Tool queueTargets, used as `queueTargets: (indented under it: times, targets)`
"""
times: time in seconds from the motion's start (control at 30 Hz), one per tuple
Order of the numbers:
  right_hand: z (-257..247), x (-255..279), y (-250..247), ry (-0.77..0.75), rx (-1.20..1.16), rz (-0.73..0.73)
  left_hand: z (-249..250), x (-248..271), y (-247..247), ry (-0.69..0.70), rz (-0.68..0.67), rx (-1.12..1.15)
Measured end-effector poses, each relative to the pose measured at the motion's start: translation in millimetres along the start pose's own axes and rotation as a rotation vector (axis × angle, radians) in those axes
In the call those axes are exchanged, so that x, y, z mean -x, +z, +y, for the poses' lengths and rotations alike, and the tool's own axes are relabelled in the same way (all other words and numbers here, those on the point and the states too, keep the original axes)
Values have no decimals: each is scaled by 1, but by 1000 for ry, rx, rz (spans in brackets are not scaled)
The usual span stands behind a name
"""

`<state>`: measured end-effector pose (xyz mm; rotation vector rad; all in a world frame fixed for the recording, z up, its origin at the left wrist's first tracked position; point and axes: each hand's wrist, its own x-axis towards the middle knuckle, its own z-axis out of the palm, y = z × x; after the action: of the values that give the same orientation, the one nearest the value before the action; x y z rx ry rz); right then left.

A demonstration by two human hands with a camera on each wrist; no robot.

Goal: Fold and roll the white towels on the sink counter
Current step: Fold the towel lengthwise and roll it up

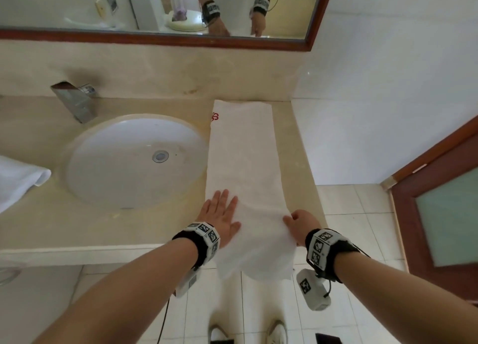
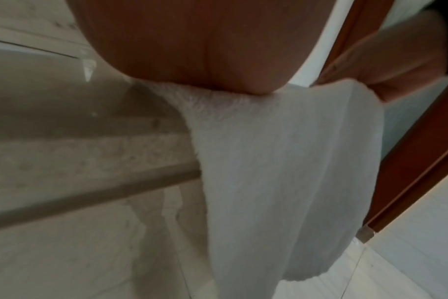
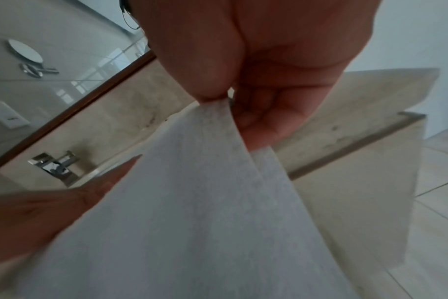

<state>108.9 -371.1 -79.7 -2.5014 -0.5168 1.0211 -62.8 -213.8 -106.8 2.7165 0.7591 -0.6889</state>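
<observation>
A long white towel, folded into a narrow strip with a red mark near its far end, lies lengthwise on the counter right of the sink. Its near end hangs over the counter's front edge. My left hand lies flat, fingers straight, pressing the towel's left side near the edge. My right hand pinches the towel's right edge between thumb and fingers, lifted slightly. A second white towel lies bunched at the far left of the counter.
An oval white basin sits left of the towel, with a chrome tap behind it. A framed mirror hangs above. A white wall closes the counter's right end, and a brown door stands at right. Tiled floor lies below.
</observation>
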Motion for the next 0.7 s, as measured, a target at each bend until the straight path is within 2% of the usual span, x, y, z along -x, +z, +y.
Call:
queueTargets:
  times: [0.1, 0.17, 0.27, 0.37, 0.53, 0.63, 0.7]
  targets:
    - [10, 5, 5, 38, -80, -26, 3, 0, -3, -7, -14, -12]
    - [15, 9, 6, 13, -43, -12, 6, 2, -5, -18, 28, -8]
    - [20, 14, 7, -36, 44, 84, 11, 1, -8, -13, 101, 11]
    - [27, 17, 12, -78, -42, 149, 11, -4, -5, -32, 51, 7]
    - [48, 29, 25, -78, -261, 34, 13, -8, -1, -51, 41, -9]
    - [57, 34, 28, -89, -299, -2, 13, -9, 0, -56, 50, -17]
    - [64, 33, 30, -59, -265, -93, 12, -9, 1, -60, 52, -15]
